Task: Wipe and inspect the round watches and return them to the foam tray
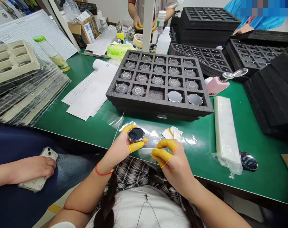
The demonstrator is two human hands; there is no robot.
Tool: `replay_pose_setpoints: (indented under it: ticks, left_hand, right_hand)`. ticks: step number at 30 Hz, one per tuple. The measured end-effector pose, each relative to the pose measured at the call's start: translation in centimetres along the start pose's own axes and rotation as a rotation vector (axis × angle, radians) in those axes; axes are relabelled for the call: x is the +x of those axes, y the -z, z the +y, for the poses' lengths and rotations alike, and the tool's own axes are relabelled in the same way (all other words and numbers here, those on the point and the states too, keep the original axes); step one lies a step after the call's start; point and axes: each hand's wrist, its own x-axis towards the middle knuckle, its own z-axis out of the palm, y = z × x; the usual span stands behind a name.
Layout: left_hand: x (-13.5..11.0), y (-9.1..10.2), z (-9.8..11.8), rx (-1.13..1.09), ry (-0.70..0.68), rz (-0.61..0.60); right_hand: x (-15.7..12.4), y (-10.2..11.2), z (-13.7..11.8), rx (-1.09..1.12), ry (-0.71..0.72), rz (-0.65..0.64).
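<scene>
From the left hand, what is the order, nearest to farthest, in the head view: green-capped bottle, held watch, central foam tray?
1. Watch: held in left hand.
2. Central foam tray: ahead, slightly right.
3. Green-capped bottle: far left.

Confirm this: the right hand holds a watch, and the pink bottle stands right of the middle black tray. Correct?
Not quite: the head view shows the left hand holding the watch. The pink bottle does stand right of the middle black tray.
</scene>
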Motion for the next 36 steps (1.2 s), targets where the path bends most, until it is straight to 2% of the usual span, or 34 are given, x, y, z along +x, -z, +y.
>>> replay_pose_setpoints:
  ticks: [3, 6, 11, 15, 19, 25, 36]
  left_hand:
    - [0.6, 0.6, -0.4, 0.037, -0.050, 0.076]
    - [0.5, 0.9, -0.8, 0.077, -0.058, 0.026]
    - [-0.8, 0.1, -1.5, 0.301, -0.098, -0.184]
    - [-1.4, -0.5, -1.6, 0.414, -0.150, -0.197]
    - [-1.6, -0.9, -1.2, 0.438, -0.160, -0.202]
    - [-1.6, -1.2, -0.9, 0.495, -0.180, -0.210]
    - [-1.6, -1.3, -1.2, 0.483, -0.158, -0.211]
  right_hand:
    - [-0.1, 1.6, -0.7, 0.147, -0.002, 0.025]
    - [0.3, 2.6, -0.8, 0.324, -0.088, 0.034]
    - [1.8, 2.0, -0.1, 0.578, -0.408, -0.023]
    - [2.5, 1.3, 0.3, 0.840, -0.638, -0.154]
    - [2.8, 0.7, 0.5, 1.017, -0.791, -0.179]
    - [3.4, 0.3, 0.3, 1.160, -0.818, -0.213]
    - [3.3, 0.4, 0.5, 1.185, -0.809, -0.203]
